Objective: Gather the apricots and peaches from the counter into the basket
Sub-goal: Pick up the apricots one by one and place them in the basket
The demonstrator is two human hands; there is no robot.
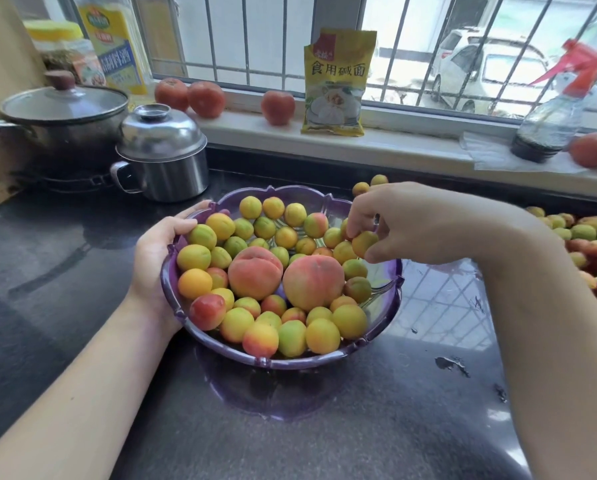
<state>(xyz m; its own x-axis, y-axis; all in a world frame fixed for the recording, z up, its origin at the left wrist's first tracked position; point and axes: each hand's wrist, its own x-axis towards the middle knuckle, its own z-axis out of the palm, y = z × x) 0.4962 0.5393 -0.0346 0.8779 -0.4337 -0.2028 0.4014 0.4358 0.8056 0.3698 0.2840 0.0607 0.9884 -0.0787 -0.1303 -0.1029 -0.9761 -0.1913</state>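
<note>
two peaches: two big peaches (255, 277) lie side by side in the middle of my basket, on top of the small fruit.
basket: my purple basket (380, 317) stands on the dark table (394, 410) in front of me, and it is filled with many small apricots (292, 337), yellow, green and some red.
left hand: my left hand (158, 258) holds the left rim of the basket, the thumb lies over the rim and touches an apricot inside, the other fingers are behind the rim.
right hand: my right hand (404, 223) hangs over the right side of the basket, and its fingertips pinch one apricot (363, 243) just above the fruit that is already inside.
fruit still on the table: more apricots and peaches (588, 247) lie in a heap at the right edge, behind my right forearm, and two small apricots (369, 185) lie just behind my right hand.
window sill: some red tomatoes (205, 98), a yellow packet (337, 84) and a spray bottle (549, 126) with a red head stand on the sill.
left back corner: a pot with glass lid (65, 116) stands on the stove, and a small steel pot (162, 154) stands beside it on the table.
</note>
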